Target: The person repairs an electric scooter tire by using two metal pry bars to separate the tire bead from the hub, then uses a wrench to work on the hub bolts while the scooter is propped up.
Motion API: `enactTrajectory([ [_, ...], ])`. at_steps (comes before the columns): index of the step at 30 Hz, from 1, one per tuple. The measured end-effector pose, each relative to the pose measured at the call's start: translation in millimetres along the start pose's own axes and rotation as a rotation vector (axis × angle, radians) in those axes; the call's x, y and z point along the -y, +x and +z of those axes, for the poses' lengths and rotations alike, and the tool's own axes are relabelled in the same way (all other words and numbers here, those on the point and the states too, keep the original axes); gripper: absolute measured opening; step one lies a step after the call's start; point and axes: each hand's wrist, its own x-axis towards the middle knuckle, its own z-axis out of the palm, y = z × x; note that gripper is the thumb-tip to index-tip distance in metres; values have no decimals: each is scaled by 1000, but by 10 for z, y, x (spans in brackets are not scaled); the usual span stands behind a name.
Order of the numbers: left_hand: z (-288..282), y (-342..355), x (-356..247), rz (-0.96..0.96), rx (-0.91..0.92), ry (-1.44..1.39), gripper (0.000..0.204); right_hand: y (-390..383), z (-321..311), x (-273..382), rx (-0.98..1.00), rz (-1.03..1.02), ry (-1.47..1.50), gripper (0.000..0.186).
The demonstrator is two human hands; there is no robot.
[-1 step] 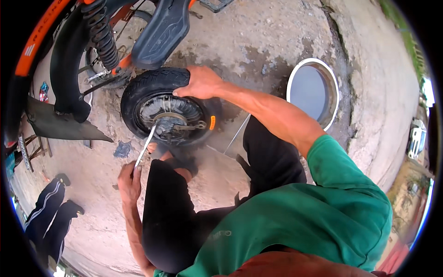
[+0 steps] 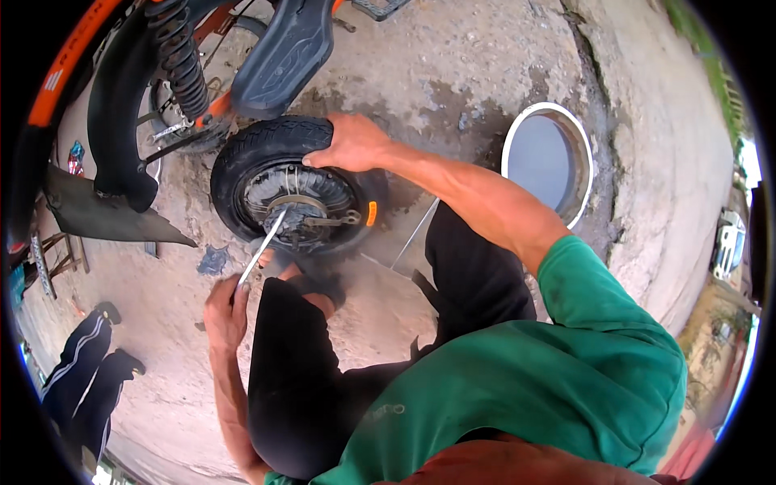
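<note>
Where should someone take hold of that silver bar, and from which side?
Probably by the near end of the silver bar, coming from the person's left, where the left grip holds it. The bar is slim and straight, slanting away toward the wheel hub; its far end sits at the hub, while the near end sticks out toward the person, easier to wrap around.

upper centre: I stood by rough, pale concrete ground (image 2: pixel 485 48), worn and darkly stained | upper right: a jagged crack (image 2: pixel 592 61) ran down it | upper-right rim: greenery (image 2: pixel 708 56) grew | right edge: a white vehicle (image 2: pixel 731 238) stood near brown earth (image 2: pixel 705 314) | daylight lit everything
</note>
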Motion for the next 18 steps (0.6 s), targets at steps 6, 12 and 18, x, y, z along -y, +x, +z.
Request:
enactTrajectory([
  [6, -229, 700, -847, 135, 233, 342, 19, -26, 46, 197, 6, -20, -11, 85],
  [12, -103, 1169, -1028, 268, 322, 486, 24, -27, 28, 132, -15, -6, -35, 87],
  [18, 11, 1302, -773, 369, 367, 410, 26, -41, 30, 152, -14, 9, -34, 87],
])
